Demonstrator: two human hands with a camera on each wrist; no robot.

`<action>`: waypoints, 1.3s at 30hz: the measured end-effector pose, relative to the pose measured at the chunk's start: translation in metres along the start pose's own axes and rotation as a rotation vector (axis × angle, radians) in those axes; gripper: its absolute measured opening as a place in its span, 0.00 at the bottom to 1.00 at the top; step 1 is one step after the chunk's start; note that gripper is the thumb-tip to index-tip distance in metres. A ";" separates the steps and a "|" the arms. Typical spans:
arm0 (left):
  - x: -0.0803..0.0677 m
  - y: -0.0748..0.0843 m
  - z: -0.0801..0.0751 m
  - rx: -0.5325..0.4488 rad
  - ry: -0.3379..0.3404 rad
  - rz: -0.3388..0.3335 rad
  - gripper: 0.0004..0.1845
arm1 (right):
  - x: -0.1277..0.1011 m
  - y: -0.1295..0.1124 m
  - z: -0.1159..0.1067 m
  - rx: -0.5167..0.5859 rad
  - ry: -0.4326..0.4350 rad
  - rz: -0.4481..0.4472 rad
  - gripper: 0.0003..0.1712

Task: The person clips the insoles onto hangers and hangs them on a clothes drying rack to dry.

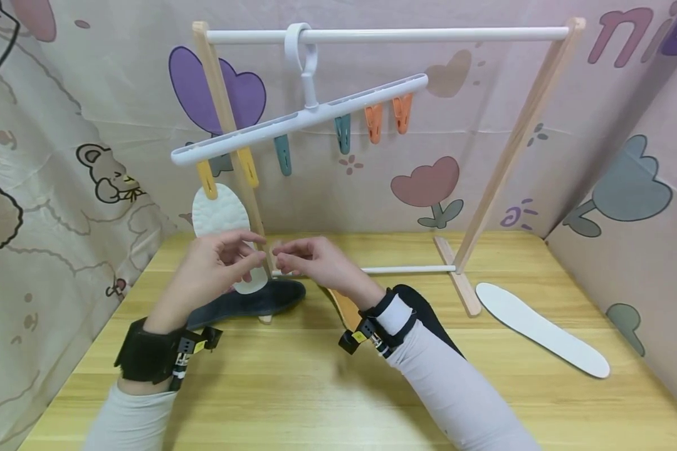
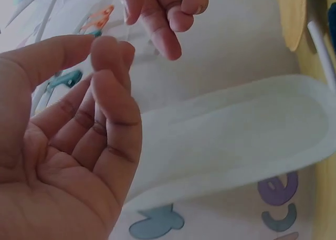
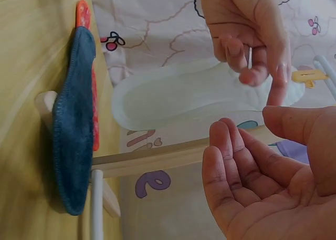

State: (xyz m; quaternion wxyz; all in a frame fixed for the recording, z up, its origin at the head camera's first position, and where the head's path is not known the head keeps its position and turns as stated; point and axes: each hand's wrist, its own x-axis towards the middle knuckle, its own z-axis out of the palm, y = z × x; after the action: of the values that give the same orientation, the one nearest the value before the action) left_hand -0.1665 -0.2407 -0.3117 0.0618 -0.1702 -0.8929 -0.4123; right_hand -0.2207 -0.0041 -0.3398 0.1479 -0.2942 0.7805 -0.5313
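Bright even overhead light, soft shadows; head view edges bowed; wrist views dimmer, perhaps slightly blurred.

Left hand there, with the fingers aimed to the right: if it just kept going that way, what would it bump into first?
Most likely the right hand: the left hand has its fingertips aimed at it across a small gap. The white quilted insole, hanging from a yellow clip, seems to lie just behind, though depth is unclear.

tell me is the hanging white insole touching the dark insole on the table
Apart. In the right wrist view the white insole hangs from its yellow clip with patterned backdrop showing between it and the dark blue insole.
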 end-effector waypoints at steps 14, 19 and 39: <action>0.009 -0.007 0.031 -0.005 -0.101 0.059 0.13 | -0.018 0.020 0.009 0.037 -0.082 0.005 0.18; 0.012 -0.011 0.036 0.002 -0.111 0.052 0.12 | -0.021 0.025 0.014 0.073 -0.095 0.043 0.18; 0.015 -0.028 0.043 0.102 -0.163 0.027 0.13 | -0.024 0.038 0.027 0.004 -0.109 0.101 0.19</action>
State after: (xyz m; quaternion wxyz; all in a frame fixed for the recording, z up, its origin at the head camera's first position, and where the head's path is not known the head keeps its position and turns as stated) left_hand -0.1891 -0.2213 -0.3561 0.0033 -0.2117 -0.9124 -0.3503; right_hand -0.1991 0.0002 -0.3875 0.2175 -0.2825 0.7842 -0.5078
